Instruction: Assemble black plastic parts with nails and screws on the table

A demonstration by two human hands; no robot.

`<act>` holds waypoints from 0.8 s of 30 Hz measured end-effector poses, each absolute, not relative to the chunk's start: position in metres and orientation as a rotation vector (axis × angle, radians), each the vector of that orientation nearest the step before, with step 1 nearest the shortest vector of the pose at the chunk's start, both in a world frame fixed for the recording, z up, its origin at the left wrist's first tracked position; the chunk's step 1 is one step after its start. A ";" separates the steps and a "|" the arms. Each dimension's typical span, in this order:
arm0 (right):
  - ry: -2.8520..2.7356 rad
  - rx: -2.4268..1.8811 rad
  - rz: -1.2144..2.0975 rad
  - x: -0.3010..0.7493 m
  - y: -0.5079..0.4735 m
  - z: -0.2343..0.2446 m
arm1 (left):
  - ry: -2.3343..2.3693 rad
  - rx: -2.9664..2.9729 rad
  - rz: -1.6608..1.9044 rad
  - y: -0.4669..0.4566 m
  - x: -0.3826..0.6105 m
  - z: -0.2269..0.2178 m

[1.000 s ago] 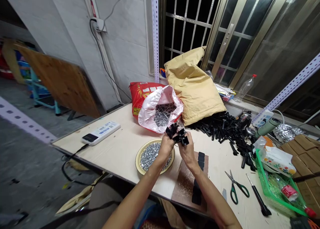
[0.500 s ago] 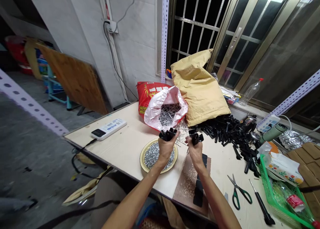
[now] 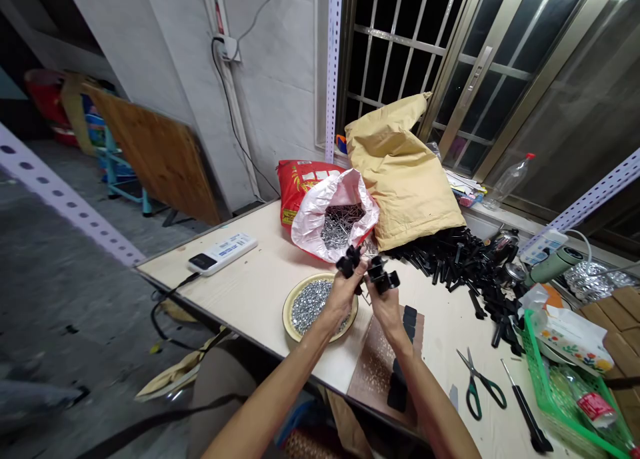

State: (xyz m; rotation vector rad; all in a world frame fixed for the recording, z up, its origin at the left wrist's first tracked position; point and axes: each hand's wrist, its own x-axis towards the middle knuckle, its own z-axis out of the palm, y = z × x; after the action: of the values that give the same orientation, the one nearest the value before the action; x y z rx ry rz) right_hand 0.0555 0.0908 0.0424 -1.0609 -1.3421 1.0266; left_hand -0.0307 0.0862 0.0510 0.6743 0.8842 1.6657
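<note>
My left hand (image 3: 341, 293) is closed round a bunch of black plastic parts (image 3: 349, 263). My right hand (image 3: 386, 305) grips a second bunch of black plastic parts (image 3: 383, 277). The two bunches almost touch, held above the table. Just below my left hand sits a yellow-rimmed plate (image 3: 290, 300) heaped with small silver screws (image 3: 311, 303). Under my right wrist lies a brown board (image 3: 376, 359) carrying a row of black pieces (image 3: 403, 352).
A white-and-red bag of nails (image 3: 335, 215), a tan sack (image 3: 405, 179) and a pile of black plastic parts (image 3: 460, 262) lie behind. Green scissors (image 3: 477, 389), a black-handled tool (image 3: 525, 409) and a green basket (image 3: 565, 385) are right; a power strip (image 3: 223, 253) left.
My hands were together a second ago, then apart with a bunch in each, and now are close together again. The camera has shifted slightly.
</note>
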 end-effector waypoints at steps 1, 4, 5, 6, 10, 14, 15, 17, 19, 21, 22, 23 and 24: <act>-1.364 -1.061 1.034 0.053 0.092 0.041 | 0.849 0.687 1.658 0.086 -0.028 0.051; -1.379 -1.075 1.072 0.049 0.095 0.038 | 0.845 0.766 1.699 0.088 -0.025 0.048; -1.381 -1.080 1.089 0.050 0.096 0.037 | 0.874 0.809 1.699 0.089 -0.026 0.047; -1.379 -1.095 1.106 0.050 0.097 0.037 | 0.897 0.845 1.677 0.090 -0.029 0.046; -1.393 -1.184 1.030 0.054 0.096 0.038 | 0.896 0.775 1.577 0.096 -0.041 0.047; -1.463 -1.144 1.009 0.055 0.094 0.039 | 0.852 0.628 1.621 0.099 -0.044 0.045; -1.461 -1.140 1.013 0.055 0.094 0.039 | 0.802 0.584 1.576 0.099 -0.043 0.044; -1.458 -1.134 0.997 0.056 0.094 0.039 | 0.684 0.506 1.491 0.098 -0.042 0.044; -1.470 -1.117 1.010 0.057 0.094 0.039 | 0.630 0.495 1.513 0.097 -0.041 0.045; -1.471 -1.138 1.010 0.057 0.092 0.039 | 0.694 0.578 1.650 0.093 -0.039 0.048; -1.464 -1.148 0.972 0.057 0.091 0.039 | 0.766 0.649 1.734 0.091 -0.038 0.050; -1.458 -1.147 0.917 0.057 0.090 0.040 | 0.849 0.727 1.814 0.089 -0.038 0.052; -1.453 -1.135 0.855 0.057 0.088 0.040 | 0.932 0.799 1.884 0.087 -0.038 0.054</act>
State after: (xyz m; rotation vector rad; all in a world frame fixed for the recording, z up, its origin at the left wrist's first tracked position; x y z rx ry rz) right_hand 0.0571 0.0882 0.0401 -1.1354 -1.4529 0.8546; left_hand -0.0377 0.0872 0.0536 0.7986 0.9322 1.8838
